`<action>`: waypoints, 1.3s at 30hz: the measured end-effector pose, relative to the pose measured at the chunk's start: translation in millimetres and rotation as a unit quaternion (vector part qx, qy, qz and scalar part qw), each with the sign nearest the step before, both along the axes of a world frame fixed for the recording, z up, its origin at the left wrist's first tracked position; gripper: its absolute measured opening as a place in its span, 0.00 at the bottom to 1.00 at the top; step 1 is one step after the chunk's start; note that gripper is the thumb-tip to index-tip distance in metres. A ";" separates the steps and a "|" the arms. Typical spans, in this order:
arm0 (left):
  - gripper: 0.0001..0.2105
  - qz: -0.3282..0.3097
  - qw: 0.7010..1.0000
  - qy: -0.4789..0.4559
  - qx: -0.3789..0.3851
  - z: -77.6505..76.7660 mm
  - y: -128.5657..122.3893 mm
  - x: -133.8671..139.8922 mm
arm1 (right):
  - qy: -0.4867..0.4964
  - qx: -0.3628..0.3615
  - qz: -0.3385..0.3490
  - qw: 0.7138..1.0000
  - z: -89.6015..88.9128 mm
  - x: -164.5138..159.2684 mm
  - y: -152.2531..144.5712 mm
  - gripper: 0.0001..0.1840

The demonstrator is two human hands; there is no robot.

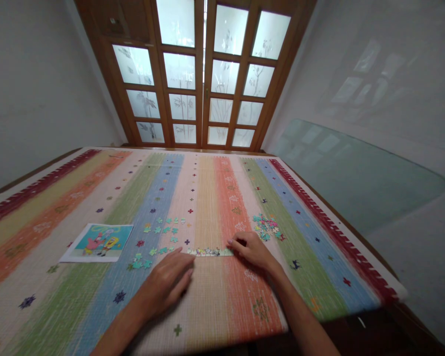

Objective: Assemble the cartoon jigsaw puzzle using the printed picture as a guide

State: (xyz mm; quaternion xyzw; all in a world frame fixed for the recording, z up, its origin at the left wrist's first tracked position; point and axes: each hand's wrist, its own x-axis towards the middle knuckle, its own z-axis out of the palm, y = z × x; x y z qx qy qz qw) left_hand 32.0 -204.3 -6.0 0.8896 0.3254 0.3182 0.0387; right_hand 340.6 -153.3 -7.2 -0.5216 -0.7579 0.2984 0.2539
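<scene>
A narrow joined strip of jigsaw pieces (211, 252) lies flat on the striped tablecloth in front of me. My left hand (172, 277) rests palm down at the strip's left end, fingers stretched out, holding nothing. At the right end, my right hand (250, 249) has its thumb and forefinger pinched together on a jigsaw piece, which the fingers mostly hide. Loose teal jigsaw pieces (166, 230) are spread beyond and left of my left hand. A pile of mixed jigsaw pieces (266, 227) sits just past my right hand.
A printed picture (103, 243) of cartoon characters lies on the left of the tablecloth (207, 301). The table's near edge runs just below my forearms. Wooden glass-paned doors (203, 74) stand beyond the table, and a pale green glass panel (359, 173) is at the right wall.
</scene>
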 end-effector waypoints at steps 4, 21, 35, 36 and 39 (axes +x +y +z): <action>0.13 0.076 0.996 0.027 0.048 4.6 26.0 -40.0 | -0.001 0.011 -0.010 1.000 0.9 0.3 -0.3 0.19; 0.25 0.230 0.939 0.171 -0.188 10.8 92.1 -112.0 | 0.019 0.060 -0.021 0.998 -6.2 1.3 0.5 0.20; 0.20 0.202 0.949 0.143 -0.193 5.0 99.4 -114.0 | 0.020 0.051 -0.021 0.998 -9.4 2.1 1.3 0.20; 0.20 0.201 0.950 0.135 -0.197 5.0 99.4 -114.2 | 0.021 0.050 -0.021 0.998 -9.5 2.2 1.4 0.20; 0.20 0.197 0.950 0.115 -0.212 4.7 99.5 -115.6 | 0.024 0.046 -0.021 0.998 -9.7 2.0 1.7 0.20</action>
